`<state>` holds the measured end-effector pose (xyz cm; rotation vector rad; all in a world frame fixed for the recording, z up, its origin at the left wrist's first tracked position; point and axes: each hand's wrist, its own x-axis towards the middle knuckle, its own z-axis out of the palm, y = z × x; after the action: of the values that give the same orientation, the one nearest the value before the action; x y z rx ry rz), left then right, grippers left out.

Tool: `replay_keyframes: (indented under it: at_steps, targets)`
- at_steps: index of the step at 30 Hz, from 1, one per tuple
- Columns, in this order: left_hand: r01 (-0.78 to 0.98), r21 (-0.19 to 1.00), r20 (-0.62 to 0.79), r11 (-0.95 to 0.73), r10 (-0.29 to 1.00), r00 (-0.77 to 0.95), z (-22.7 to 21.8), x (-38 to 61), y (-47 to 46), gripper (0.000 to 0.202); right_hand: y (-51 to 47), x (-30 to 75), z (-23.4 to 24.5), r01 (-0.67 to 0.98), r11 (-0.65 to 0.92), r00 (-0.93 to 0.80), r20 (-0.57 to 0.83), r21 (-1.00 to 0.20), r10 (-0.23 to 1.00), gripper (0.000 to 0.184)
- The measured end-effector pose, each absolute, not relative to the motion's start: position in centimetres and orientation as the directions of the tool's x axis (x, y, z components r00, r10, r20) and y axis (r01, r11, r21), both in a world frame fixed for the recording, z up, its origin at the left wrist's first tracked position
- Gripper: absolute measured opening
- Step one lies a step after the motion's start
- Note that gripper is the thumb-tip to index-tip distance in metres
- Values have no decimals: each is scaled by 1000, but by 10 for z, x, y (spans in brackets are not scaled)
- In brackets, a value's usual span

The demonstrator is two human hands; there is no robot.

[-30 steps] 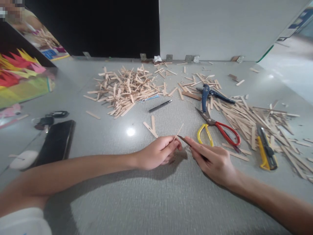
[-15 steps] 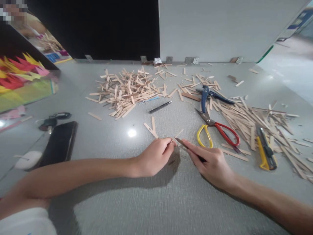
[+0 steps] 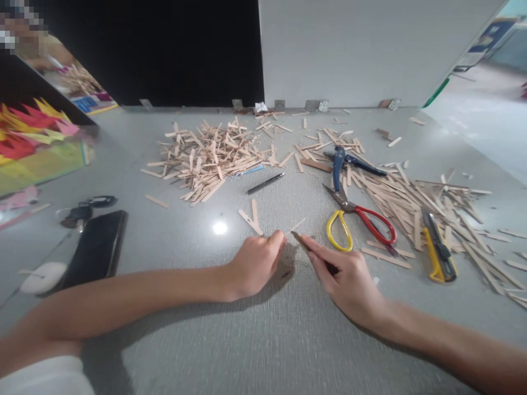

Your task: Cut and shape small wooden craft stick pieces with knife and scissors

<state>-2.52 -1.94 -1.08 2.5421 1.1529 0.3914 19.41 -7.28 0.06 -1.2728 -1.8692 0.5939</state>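
Observation:
My left hand (image 3: 255, 266) is closed in a pinch on a thin wooden stick (image 3: 297, 225), whose free end points up and to the right. In my right hand (image 3: 349, 280) is a flat, dark brown blade-like tool (image 3: 302, 241); its exact kind is unclear. The tool's tip comes very close to the stick, and I cannot tell whether they touch. Just beyond my left hand, two small wooden sticks (image 3: 250, 220) lie in a V. Scissors (image 3: 349, 211) with one yellow and one red handle lie beyond my right hand.
Piles of wooden sticks lie at the back (image 3: 206, 164) and on the right (image 3: 395, 197). Blue-handled cutters (image 3: 340, 164), a yellow utility knife (image 3: 439, 249) and a black pen (image 3: 265, 184) are about. A phone (image 3: 96, 247) and keys (image 3: 78, 215) lie left; upright panels (image 3: 370, 49) stand behind.
The whole view has shifted slightly, so the table's things appear a little farther left. Both hands keep their grips, and the stick and tool stay close together.

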Motion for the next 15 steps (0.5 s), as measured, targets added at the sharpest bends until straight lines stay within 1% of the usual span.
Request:
replay_keyframes:
  at_steps: [3, 6, 15]
  targets:
    - [658, 414, 172, -629, 764, 622, -15, -26, -19, 22, -74, 191, 1, 552, 357, -174, 314, -754, 933, 40]
    - [634, 459, 216, -623, 770, 600, -18, -26, -19, 22, -74, 190, 0, 543, 328, -164, 286, -773, 944, 41]
    - [588, 546, 240, -597, 784, 573, -16, -25, -19, 24, -72, 192, 2, 516, 235, -163, 175, -824, 971, 44]
